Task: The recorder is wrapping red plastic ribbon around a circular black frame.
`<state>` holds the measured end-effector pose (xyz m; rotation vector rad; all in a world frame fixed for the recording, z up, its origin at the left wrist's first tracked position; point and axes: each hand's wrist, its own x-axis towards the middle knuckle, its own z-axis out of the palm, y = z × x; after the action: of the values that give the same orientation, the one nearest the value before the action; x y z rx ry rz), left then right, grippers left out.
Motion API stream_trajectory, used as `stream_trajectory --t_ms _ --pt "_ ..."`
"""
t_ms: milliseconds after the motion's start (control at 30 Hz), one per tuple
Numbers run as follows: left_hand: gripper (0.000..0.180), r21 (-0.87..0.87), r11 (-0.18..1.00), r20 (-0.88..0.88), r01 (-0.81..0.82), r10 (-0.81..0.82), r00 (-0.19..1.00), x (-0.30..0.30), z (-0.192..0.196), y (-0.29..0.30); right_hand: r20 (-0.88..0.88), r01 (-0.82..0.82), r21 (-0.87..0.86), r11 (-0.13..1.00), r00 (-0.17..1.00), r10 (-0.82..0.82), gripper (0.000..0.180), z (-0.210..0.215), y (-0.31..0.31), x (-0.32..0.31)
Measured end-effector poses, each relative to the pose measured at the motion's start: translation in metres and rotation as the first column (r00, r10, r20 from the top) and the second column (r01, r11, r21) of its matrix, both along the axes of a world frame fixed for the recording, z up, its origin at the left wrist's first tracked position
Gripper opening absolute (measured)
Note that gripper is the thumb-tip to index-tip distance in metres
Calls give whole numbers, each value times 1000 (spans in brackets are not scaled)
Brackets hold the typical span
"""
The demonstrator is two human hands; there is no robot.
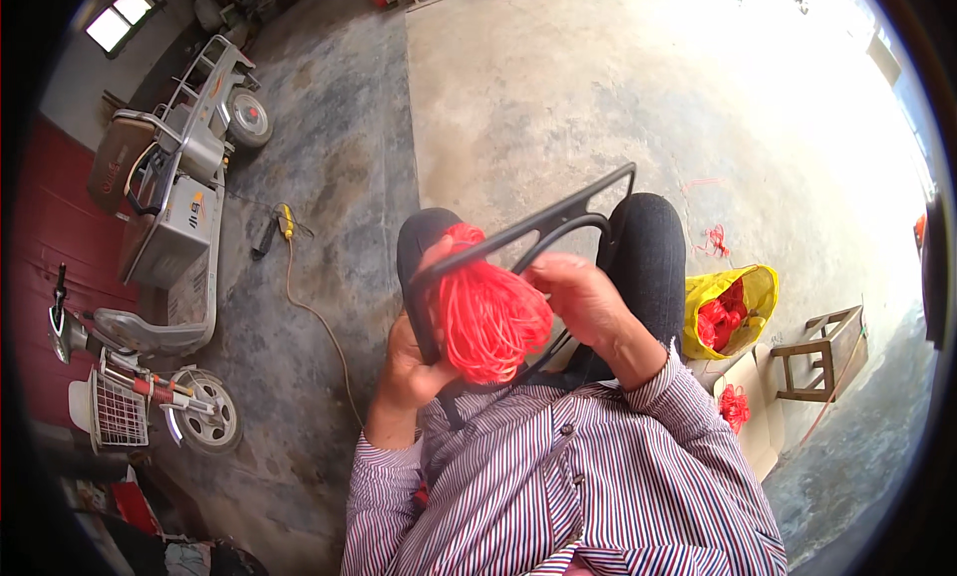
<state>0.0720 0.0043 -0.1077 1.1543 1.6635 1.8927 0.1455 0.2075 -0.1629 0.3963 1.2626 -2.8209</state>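
Observation:
A black frame point(543, 220) with rounded bars lies slantwise across my lap. Around its left end bulges a thick bundle of glossy red cord point(488, 322). My left hand point(407, 365) is closed round that end, its thumb below the bundle and fingertips showing above it. To the right of the bundle, my right hand point(583, 297) is closed, with bent fingers close to a curved black bar. What those fingers pinch, if anything, is hidden.
At my right stand a yellow bag point(756, 287) of red cord and a small wooden stool point(819, 362). Loose red cord point(735, 408) lies on a pale surface. A cable point(319, 317) crosses the concrete floor beside a grey electric tricycle point(184, 217) at left.

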Motion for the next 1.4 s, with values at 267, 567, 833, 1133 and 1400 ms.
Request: stream_trajectory --t_ms 267,567,833,1133,1400 --pt "71 5 998 51 68 -68 996 10 12 6 -36 4 -416 910 999 -21 33 7 -9 -29" --pt "24 -114 989 35 -91 96 995 -15 -13 -26 -281 209 -39 977 936 -211 63 14 20 39" --pt "30 -70 994 234 -83 97 967 -15 -15 -26 -480 -51 106 993 872 95 52 36 19 61" --pt "26 -193 965 264 -176 224 938 -12 -13 -30 -78 292 -195 937 947 -311 32 32 39 31" --pt "34 -272 930 -249 -246 179 952 9 13 2 -177 49 749 660 976 128 43 77 -3 3"
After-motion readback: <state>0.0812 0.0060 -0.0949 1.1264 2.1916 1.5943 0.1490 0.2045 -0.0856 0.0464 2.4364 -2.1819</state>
